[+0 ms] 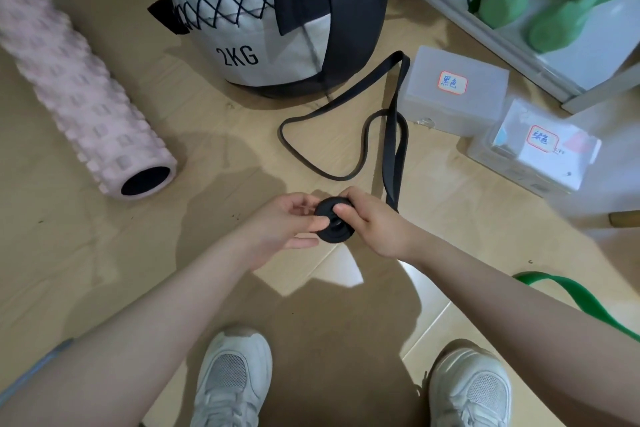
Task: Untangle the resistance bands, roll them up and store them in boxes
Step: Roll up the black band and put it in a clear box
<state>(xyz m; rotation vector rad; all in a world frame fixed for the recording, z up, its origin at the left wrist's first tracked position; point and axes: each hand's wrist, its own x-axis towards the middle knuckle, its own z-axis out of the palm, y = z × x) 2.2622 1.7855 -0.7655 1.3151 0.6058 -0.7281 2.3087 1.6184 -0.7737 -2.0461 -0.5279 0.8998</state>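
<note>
Both hands grasp a half-rolled black resistance band (333, 224) at frame centre.
Left hand (282, 229) and right hand (372, 224) pinch the coil between them; its loose tail trails toward upper right.

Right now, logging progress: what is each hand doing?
Left hand: grips the rolled part of the black resistance band.
Right hand: grips the same roll, thumb on its face.

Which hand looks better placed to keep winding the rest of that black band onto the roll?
Probably the right hand: the loose tail of the black band runs off on its side, while the left hand steadies the roll.
</note>
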